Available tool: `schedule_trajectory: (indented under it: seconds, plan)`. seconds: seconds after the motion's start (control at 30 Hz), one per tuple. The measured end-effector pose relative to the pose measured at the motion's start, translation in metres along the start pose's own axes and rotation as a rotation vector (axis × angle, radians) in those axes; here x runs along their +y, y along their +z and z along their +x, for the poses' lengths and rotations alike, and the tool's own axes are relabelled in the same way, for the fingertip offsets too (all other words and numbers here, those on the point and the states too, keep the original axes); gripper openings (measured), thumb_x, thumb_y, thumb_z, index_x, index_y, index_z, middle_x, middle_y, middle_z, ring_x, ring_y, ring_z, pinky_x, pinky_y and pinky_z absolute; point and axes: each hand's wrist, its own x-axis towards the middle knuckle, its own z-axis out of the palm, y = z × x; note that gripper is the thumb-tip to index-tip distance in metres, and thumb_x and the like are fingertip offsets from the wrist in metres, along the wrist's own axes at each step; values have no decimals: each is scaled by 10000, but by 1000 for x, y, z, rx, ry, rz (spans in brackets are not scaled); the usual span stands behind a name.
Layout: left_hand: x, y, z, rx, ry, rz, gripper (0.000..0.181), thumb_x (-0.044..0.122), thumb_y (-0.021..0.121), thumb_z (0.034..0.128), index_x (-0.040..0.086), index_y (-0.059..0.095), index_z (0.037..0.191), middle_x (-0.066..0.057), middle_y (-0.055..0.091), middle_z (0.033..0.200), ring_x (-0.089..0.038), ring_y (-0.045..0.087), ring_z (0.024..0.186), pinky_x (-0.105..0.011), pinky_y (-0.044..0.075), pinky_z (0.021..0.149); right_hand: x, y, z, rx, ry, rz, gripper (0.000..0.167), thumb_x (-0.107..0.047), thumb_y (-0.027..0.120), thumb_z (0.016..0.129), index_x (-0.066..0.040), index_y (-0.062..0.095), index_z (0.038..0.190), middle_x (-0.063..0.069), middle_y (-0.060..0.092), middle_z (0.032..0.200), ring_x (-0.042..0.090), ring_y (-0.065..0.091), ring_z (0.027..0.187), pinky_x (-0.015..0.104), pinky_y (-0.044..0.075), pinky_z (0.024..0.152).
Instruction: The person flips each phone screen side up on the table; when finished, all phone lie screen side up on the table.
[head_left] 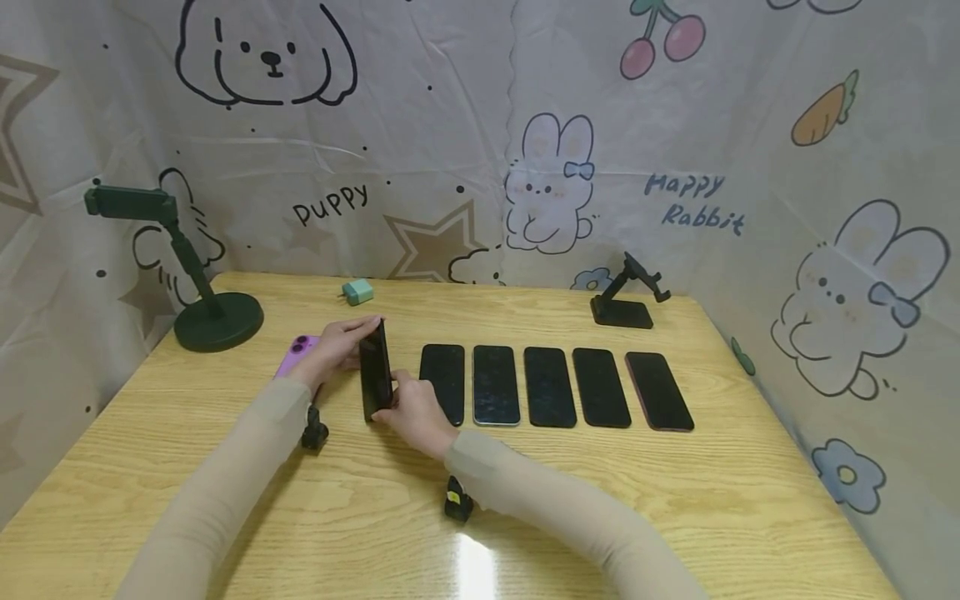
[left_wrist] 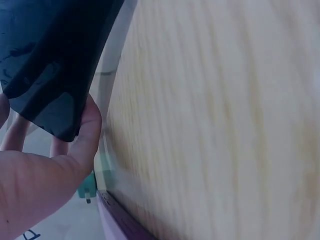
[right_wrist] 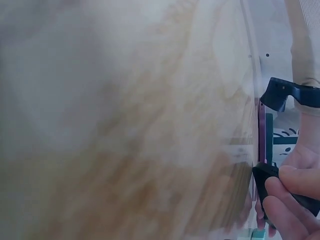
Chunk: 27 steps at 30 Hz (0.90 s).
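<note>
A black smartphone (head_left: 375, 375) is tilted up on edge between my two hands, above the left part of the table. My left hand (head_left: 341, 346) grips its upper end; in the left wrist view the fingers and thumb lie around the phone's end. Its lower end is pinched by my right hand (head_left: 416, 412). In the right wrist view, part of the phone (right_wrist: 265, 185) shows among the fingers. A purple phone (head_left: 295, 357) lies camera side up beside my left hand, partly hidden by it. Right of the hands, several dark-screened phones (head_left: 497, 385) lie face up in a row.
A dark green phone stand (head_left: 217, 321) stands at the back left, a black folding stand (head_left: 622, 312) at the back right. A green charger plug (head_left: 357, 291) sits near the wooden table's (head_left: 360, 517) back edge. Printed cloth hangs behind and at the sides.
</note>
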Motion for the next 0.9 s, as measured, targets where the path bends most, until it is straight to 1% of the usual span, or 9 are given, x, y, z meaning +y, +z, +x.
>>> schedule_trajectory:
  seconds: [0.1, 0.27, 0.37, 0.5, 0.53, 0.63, 0.8, 0.87, 0.9]
  plan:
    - [-1, -2, 0, 10, 10, 29, 651, 438, 552, 953, 70, 387, 1464, 127, 641, 836, -38, 652, 765, -253, 558, 768, 1, -1, 0, -4, 9, -3, 552, -121, 763, 820, 53, 507, 1277, 104, 697, 860, 50, 609, 653, 146, 473, 543]
    - [-4, -4, 1, 12, 32, 63, 608, 395, 548, 967, 61, 401, 1453, 101, 654, 882, -37, 653, 744, -239, 559, 741, 0, -2, 0, -4, 16, -20, 535, -131, 776, 808, 53, 536, 1249, 105, 697, 846, 49, 614, 637, 145, 471, 528]
    - [-5, -5, 1, 7, 48, 50, 537, 296, 538, 988, 45, 409, 1445, -58, 683, 1075, -19, 650, 746, -228, 556, 729, 1, -3, 1, 2, 26, -59, 523, -158, 789, 798, 48, 564, 1223, 118, 704, 890, 77, 642, 674, 150, 484, 555]
    - [-7, -7, -3, -4, 56, 38, 484, 134, 490, 1007, -1, 369, 1455, -258, 455, 1397, 6, 616, 793, -200, 540, 739, 4, -4, 1, -7, 52, -68, 450, -165, 792, 795, 27, 613, 1160, 125, 708, 956, 122, 672, 760, 173, 511, 632]
    - [-7, -8, -4, -8, 56, 41, 489, 109, 481, 1007, -18, 347, 1459, -288, 394, 1432, 9, 603, 810, -193, 535, 747, 5, -5, 1, -13, 55, -66, 422, -159, 789, 797, 21, 624, 1141, 120, 708, 956, 119, 671, 762, 177, 513, 641]
    - [-8, -11, -7, 4, 42, 78, 489, 90, 470, 1008, -44, 330, 1457, -294, 355, 1443, 7, 561, 851, -160, 512, 755, 7, -5, 1, -41, 50, -39, 325, -121, 767, 815, 8, 648, 1088, 109, 713, 924, 96, 663, 693, 173, 510, 619]
    - [-7, -13, -8, 25, 5, 122, 499, 137, 484, 1009, -61, 341, 1443, -272, 379, 1444, -122, 552, 1058, -160, 498, 860, 7, -5, 1, -70, 25, -43, 243, -98, 740, 837, 2, 661, 1045, 100, 715, 878, 59, 633, 616, 152, 486, 564]
    - [-7, -13, -8, 27, -10, 116, 509, 146, 489, 1008, -69, 334, 1442, -271, 369, 1450, -221, 516, 1193, -215, 477, 957, 7, -5, 1, -81, 27, -69, 188, -115, 737, 844, -3, 674, 981, 69, 713, 780, 56, 613, 565, 154, 466, 517]
    - [-7, -14, -8, 30, -15, 118, 509, 149, 491, 1008, -68, 335, 1441, -266, 368, 1452, -248, 486, 1236, -214, 474, 961, 7, -5, 0, -87, 33, -82, 172, -124, 734, 850, -1, 672, 952, 52, 705, 726, 56, 598, 538, 157, 452, 496]
